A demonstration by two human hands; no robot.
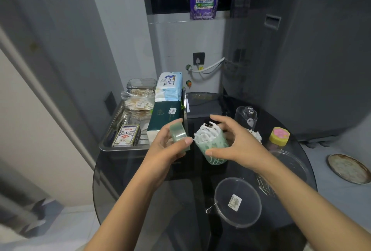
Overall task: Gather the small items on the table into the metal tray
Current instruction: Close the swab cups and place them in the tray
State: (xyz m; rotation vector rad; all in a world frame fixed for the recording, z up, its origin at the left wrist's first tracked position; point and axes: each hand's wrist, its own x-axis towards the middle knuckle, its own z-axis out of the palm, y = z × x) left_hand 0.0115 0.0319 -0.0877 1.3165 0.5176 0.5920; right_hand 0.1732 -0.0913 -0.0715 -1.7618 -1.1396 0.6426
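Two grips: lid [179, 135] (one), cup [213, 144] (one)

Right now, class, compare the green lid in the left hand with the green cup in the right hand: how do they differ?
The green lid is short and empty; the green cup is taller and packed with white picks. The left hand pinches the lid nearer the metal tray; the right hand grips the cup tilted over the glass table. Both are translucent green.

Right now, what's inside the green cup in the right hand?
White floss picks fill the green cup past its rim. The cup's patterned wall and right hand hide what lies lower down.
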